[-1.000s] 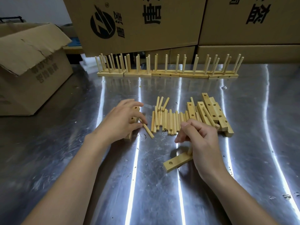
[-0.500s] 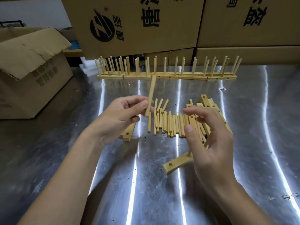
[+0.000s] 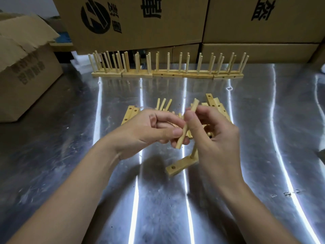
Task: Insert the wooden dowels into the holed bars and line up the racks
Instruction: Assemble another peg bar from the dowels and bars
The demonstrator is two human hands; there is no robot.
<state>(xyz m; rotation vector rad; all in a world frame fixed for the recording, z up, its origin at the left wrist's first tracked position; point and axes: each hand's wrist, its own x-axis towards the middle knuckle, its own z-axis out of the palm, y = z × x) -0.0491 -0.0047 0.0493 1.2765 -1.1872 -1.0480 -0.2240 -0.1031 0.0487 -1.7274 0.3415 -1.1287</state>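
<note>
Two hands meet above the middle of the shiny scratched metal tabletop (image 3: 263, 147), and between them is one pale round wooden dowel (image 3: 186, 128). The left hand (image 3: 149, 131) pinches the lower part of this dowel with the thumb and the curled fingers. The right hand (image 3: 218, 138) pinches the upper part with the thumb against the fingers, so both hands hold the same stick. The dowel is in the air and tilted, with its top end leaning to the right.

Just under the right hand, a short light wooden bar with holes (image 3: 181, 165) lies on the tabletop. One thin dowel (image 3: 193, 152) stands in a hole of this bar, a little slanted, and its top is hidden behind the hand. Another hole at the near left end of the bar has nothing in it.

Behind the hands lies a heap of loose wooden dowels (image 3: 163, 104); the hands cover most of it. To the left of the heap are two flat holed bars (image 3: 130, 113) side by side, and to the right is a small stack of holed bars (image 3: 215, 104).

At the far side, a row of finished wooden racks (image 3: 167, 74) stands end to end, with the dowels pointing up. Behind the row are large brown cardboard boxes (image 3: 133, 23) with black print, and at the left is one open cardboard box (image 3: 29, 73).
</note>
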